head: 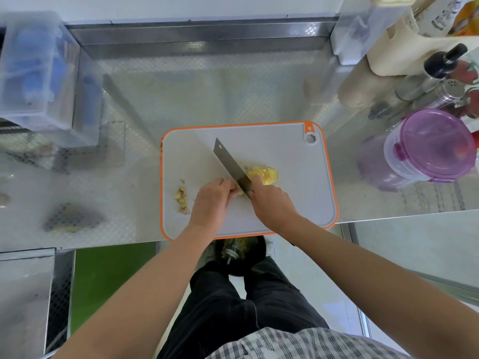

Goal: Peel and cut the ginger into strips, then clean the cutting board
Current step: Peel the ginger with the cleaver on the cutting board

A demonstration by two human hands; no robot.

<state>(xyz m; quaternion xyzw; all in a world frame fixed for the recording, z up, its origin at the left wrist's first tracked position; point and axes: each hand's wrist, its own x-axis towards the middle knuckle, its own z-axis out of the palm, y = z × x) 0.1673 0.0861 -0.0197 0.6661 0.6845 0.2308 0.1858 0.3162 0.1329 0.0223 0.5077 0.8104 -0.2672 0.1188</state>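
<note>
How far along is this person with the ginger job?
Peeling looks done: trimmings lie at the left of the cutting board. In hand: the right hand grips the knife, the left hand steadies the remaining ginger, with yellow slices piled beside the blade. Left: cutting slices into strips and cleaning the board.

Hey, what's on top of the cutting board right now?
A cleaver, a pile of yellow ginger slices right of the blade, and ginger scraps near the left edge. The left hand covers most of the piece being cut; the right hand hides the cleaver's handle.
</note>
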